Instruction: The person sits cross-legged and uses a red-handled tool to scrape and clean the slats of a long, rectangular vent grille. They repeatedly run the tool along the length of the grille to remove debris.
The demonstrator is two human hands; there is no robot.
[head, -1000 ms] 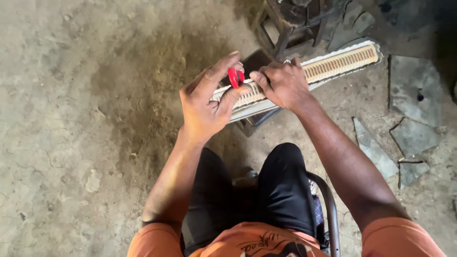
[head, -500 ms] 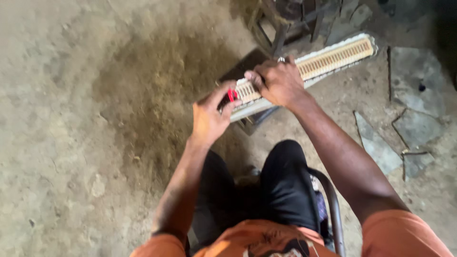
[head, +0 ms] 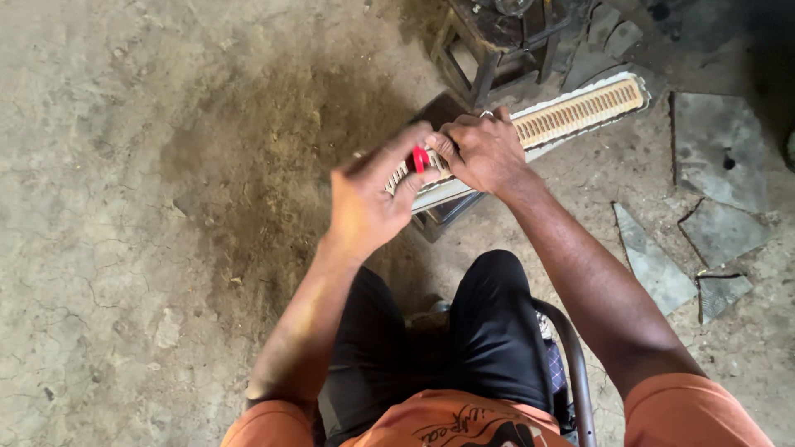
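The left hand [head: 364, 203] pinches a small red tool [head: 420, 157] between thumb and fingertips, its grip closed tight on it. The right hand [head: 484, 149] presses down on a long cream slotted strip [head: 580, 108], fingers curled over its near-left end, so its grip is closed on the strip. The strip rests on a dark stand [head: 443, 211] above the dirt floor [head: 166, 248], its long axis running from near left up to far right. The red tool meets the strip's left end, just beside the right hand's fingertips; both hands are equally close.
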